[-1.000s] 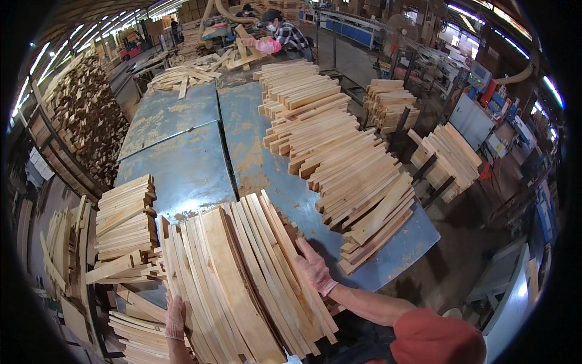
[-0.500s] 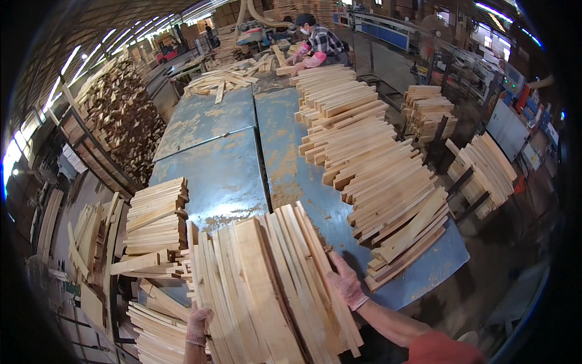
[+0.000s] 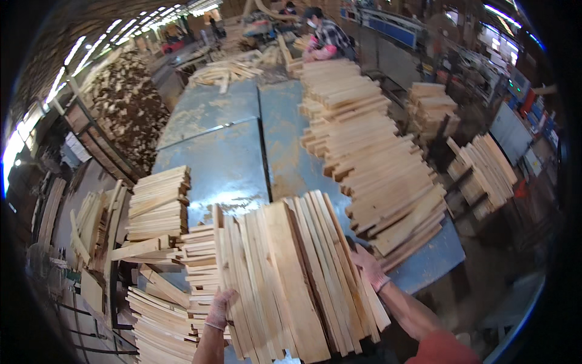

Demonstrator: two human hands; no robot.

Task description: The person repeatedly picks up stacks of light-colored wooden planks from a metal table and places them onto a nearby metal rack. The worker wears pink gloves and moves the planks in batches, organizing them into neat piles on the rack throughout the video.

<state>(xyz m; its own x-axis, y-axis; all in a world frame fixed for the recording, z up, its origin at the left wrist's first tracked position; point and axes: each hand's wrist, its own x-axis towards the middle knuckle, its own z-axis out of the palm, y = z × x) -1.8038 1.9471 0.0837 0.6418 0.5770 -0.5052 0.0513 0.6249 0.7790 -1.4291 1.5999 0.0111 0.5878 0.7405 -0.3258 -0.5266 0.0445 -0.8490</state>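
Note:
A wide bundle of pale wooden slats (image 3: 285, 267) spans the space between my two hands, with one broader board near its middle. My left hand (image 3: 222, 307), in a pinkish glove, presses against the bundle's left side with the fingers curled at its edge. On the opposite side, my right hand (image 3: 366, 264), gloved too, clamps the outer slat. Parts of the fingers of both hands are hidden by the wood. Just right of my right hand runs a long row of stacked slats (image 3: 376, 151).
The blue metal table (image 3: 227, 158) carries sawdust. Slat piles (image 3: 159, 203) line its left side, more slats (image 3: 160, 321) below. Racked slats (image 3: 485, 170) stand right. At the far end a person in a checked shirt (image 3: 330, 39) handles wood. A scrap heap (image 3: 124, 109) rises left.
The slat bundle and both my hands have shifted right and slightly upward in the picture. The bundle stays squeezed between the hands. The far person's head and arms have moved a little.

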